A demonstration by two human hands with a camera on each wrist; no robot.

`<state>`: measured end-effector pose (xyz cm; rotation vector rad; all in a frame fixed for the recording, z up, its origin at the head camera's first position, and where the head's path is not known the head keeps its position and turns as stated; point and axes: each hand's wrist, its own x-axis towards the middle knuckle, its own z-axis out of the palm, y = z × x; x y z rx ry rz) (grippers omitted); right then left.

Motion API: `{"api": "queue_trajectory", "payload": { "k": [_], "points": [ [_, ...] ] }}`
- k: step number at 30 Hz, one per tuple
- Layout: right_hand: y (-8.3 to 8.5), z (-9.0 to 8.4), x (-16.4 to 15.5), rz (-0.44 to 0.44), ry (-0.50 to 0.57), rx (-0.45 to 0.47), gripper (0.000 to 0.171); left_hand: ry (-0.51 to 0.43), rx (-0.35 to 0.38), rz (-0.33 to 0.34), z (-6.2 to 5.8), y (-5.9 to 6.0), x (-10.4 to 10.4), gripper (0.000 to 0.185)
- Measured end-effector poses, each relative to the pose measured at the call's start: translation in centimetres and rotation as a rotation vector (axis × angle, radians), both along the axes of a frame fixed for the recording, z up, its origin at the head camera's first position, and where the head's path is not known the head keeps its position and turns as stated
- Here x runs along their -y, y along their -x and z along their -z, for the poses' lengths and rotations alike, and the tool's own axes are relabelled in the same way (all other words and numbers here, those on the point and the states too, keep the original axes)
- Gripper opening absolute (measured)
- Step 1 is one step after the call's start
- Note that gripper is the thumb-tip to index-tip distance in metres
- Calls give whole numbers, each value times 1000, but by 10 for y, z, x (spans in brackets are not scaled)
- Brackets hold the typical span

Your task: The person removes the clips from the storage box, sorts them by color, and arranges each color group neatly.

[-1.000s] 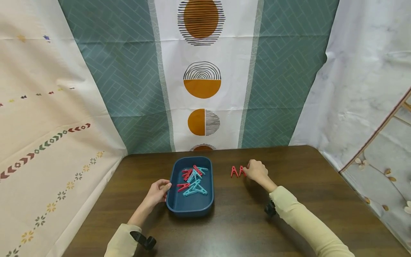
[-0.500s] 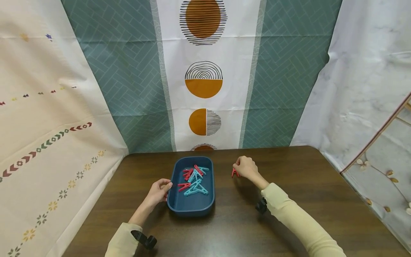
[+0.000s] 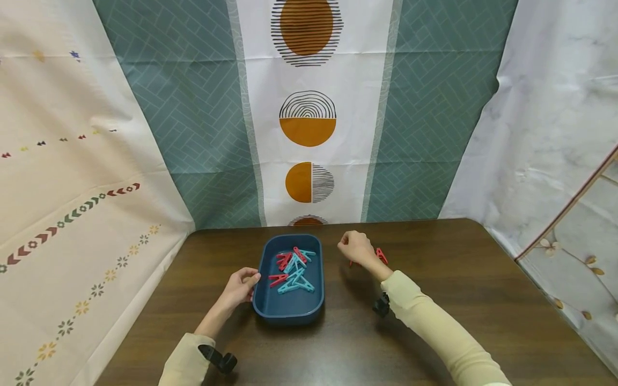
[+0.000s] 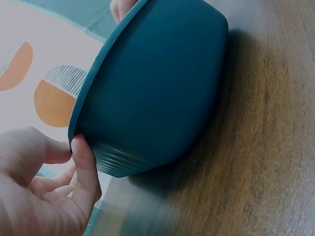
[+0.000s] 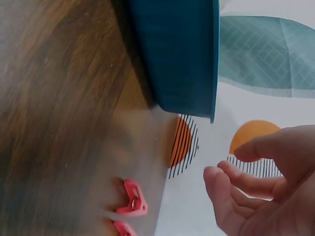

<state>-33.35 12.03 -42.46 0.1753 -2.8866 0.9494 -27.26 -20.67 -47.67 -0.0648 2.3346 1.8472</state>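
A dark blue tray sits on the brown table and holds several red and teal clothes pegs. My left hand grips the tray's left rim, and in the left wrist view its thumb presses the tray at the rim. My right hand hovers just right of the tray, fingers loosely bent and holding nothing. A red peg lies on the table behind that hand. In the right wrist view two red pegs lie beyond the tray.
Patterned cloth backdrops hang close behind and to both sides of the table. The table's back edge runs just behind the tray. Bare wood stretches to the right and toward me.
My right hand has moved left from the red pegs on the table toward the tray, leaving them lying there. The left hand has kept its hold on the rim.
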Motion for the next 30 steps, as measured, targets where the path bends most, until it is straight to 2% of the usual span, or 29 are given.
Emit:
{"api": "queue_trajectory", "payload": {
  "k": [4, 9, 23, 30],
  "points": [
    [4, 2, 10, -50, 30, -73, 11, 1, -3, -5, -1, 0, 1, 35],
    [7, 2, 24, -116, 77, -100, 12, 15, 4, -19, 0, 1, 1, 35],
    [11, 3, 59, -278, 119, -59, 16, 29, 9, -29, -3, -2, 0, 34],
    [16, 4, 70, -369, 69, -29, 19, 22, 2, -39, 1, 1, 0, 32]
  ]
}}
